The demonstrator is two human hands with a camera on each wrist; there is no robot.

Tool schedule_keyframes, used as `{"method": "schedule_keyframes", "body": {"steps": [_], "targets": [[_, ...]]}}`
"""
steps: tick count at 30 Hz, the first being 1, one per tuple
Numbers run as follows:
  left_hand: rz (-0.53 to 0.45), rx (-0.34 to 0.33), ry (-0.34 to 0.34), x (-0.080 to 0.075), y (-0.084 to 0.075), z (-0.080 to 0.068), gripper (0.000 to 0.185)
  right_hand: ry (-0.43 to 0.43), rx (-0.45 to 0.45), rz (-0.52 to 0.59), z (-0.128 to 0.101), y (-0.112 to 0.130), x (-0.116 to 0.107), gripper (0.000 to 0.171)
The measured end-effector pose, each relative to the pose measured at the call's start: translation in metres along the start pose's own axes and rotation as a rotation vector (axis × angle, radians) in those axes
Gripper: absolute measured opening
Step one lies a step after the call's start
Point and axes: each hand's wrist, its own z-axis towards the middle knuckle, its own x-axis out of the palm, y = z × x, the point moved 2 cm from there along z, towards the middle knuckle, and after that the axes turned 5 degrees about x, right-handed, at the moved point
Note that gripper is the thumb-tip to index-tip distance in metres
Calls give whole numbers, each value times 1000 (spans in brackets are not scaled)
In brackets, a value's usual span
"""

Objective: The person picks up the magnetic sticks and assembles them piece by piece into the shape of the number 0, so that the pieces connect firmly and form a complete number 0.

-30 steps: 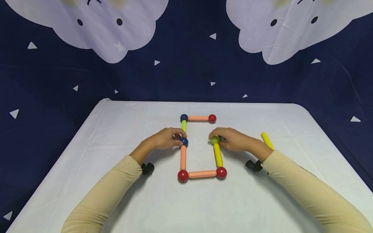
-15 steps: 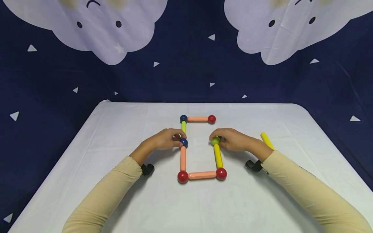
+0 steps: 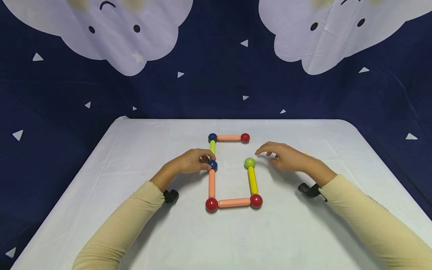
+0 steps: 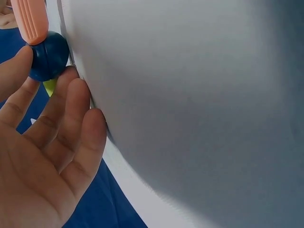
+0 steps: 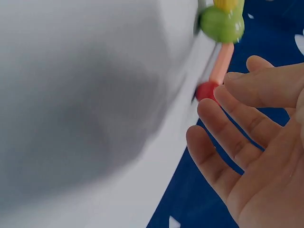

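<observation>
On the white worktop, the left hand pinches the dark blue ball joining two rods, while the right hand hovers open-fingered, holding nothing, just beside the green ball atop the yellow rod.

I wear long beige sleeves on both arms, snug and reaching the wrists. A small black camera mount sits under my left wrist, another under my right. Left hand and right hand are bare: no gloves or rings.
</observation>
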Motion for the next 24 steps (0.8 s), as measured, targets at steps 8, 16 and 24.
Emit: {"method": "schedule_keyframes", "body": {"steps": [8,16,24], "targets": [[3,-3,6,0,0,1,30,-29,117,-33,-21,-23,-21,53],[-8,0,6,2,2,1,30,-87,163,-128,-48,-51,-35,38],[4,10,-2,0,3,1,30,1,449,-129,-65,-82,-37,43]]}}
